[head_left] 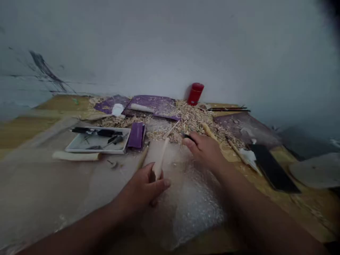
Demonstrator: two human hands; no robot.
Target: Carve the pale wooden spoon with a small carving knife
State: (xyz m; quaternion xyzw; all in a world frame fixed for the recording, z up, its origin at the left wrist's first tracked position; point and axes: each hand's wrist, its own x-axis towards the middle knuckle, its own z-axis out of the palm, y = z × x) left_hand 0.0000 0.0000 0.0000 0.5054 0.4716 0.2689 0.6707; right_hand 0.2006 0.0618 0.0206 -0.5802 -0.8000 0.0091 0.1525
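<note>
Near the middle of the view, my left hand (148, 187) is closed around the lower end of a pale, slender wooden piece (162, 156), which points up and away toward the shavings. To its right, my right hand (203, 147) is wrapped round a small dark-handled tool (188, 137). The tool's tip, at its left end, is hard to make out and stands apart from the wooden piece. Plastic sheeting (196, 202) lies beneath both hands.
Wood shavings (190, 115) lie heaped behind my hands. A white tray (117, 151) of dark tools and a purple block (135, 135) are at left. Against the wall stands a red cylinder (196, 94). A black slab (273, 168) lies at right.
</note>
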